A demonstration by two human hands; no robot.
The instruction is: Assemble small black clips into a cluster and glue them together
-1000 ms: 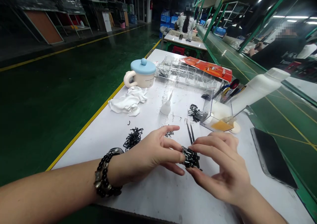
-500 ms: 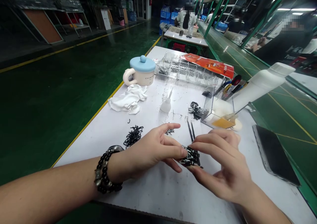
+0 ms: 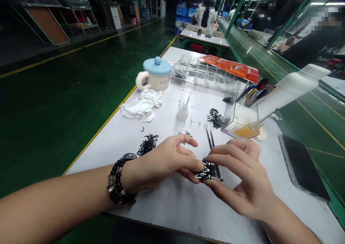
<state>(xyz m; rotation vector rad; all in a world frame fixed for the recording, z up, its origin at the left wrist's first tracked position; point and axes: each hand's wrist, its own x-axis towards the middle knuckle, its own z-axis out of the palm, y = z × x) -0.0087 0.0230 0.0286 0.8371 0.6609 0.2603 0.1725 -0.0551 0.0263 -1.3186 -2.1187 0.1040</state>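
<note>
A small black and silver part (image 3: pixel 207 169) is held between both hands above the white table. My left hand (image 3: pixel 168 163) grips its left side, thumb on top. My right hand (image 3: pixel 242 175) pinches its right side between thumb and fingers. Tweezers (image 3: pixel 211 141) lie just behind the part, partly hidden by my right hand. Beyond my left hand are a heap of curved black pieces (image 3: pixel 147 144) and some small silver pieces (image 3: pixel 185 134). More black parts (image 3: pixel 215 118) lie farther back.
The white table (image 3: pixel 169 215) also bears a lidded mug (image 3: pixel 156 79), white cloth (image 3: pixel 142 105), small squeeze bottle (image 3: pixel 183 111), compartment tray (image 3: pixel 205 75), clear box (image 3: pixel 239 123), large white bottle (image 3: pixel 291 89) and phone (image 3: pixel 303 166). Other people sit in the background.
The view has shifted slightly, moving the table items in the picture. Both hands keep hold of the part, and my left fingers have curled in a little beneath it.
</note>
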